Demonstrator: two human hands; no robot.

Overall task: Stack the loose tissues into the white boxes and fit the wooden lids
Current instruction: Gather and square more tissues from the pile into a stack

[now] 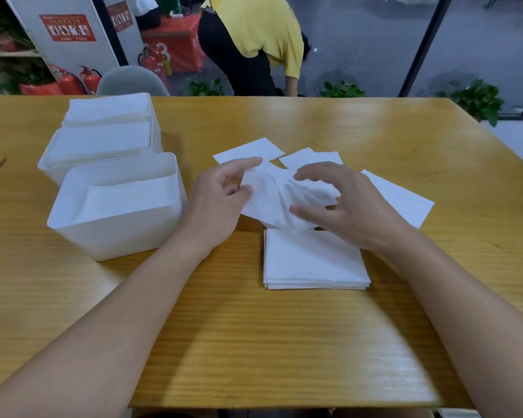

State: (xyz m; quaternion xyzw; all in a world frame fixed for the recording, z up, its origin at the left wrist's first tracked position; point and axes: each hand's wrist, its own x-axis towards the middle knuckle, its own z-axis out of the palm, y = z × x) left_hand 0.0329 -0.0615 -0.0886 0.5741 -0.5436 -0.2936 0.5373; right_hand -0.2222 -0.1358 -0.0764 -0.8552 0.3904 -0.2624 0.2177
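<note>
Both hands, left hand (221, 203) and right hand (351, 206), are pinching one crumpled tissue (272, 197) at frame centre, above the neat stack (313, 260).

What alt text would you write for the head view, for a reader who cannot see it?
Two hands, left hand and right hand, hold a crumpled tissue above a wooden table. A neat tissue stack lies near, loose tissues behind, and three white boxes with tissues stand left.
</note>
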